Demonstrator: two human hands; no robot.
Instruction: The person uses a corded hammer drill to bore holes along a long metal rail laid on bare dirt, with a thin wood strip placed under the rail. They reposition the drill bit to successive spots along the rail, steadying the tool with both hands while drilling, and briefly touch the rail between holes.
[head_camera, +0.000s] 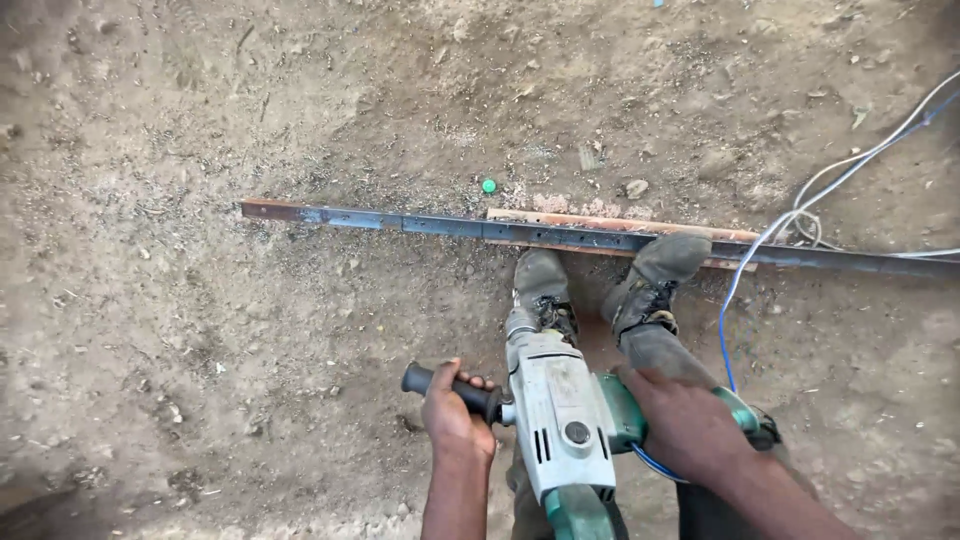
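Left hand (452, 412) fingers wrapped round the electric drill's (565, 415) black side handle (445, 388); right hand (688, 422) fingers clasped over its rear grip.

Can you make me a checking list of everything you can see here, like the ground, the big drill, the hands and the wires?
Surface: bare dirt ground, sandy, with small stones and scraps.
Job's things: grey and green power drill pointing down toward a long metal bar; a wooden strip lies beside the bar; both boots press on them.
Clutter: small green cap behind the bar.
Hands: left hand wrapped around the black side handle; right hand on the drill's rear grip.
Cables: blue cable and white cables at right.
Surroundings: nothing seen.
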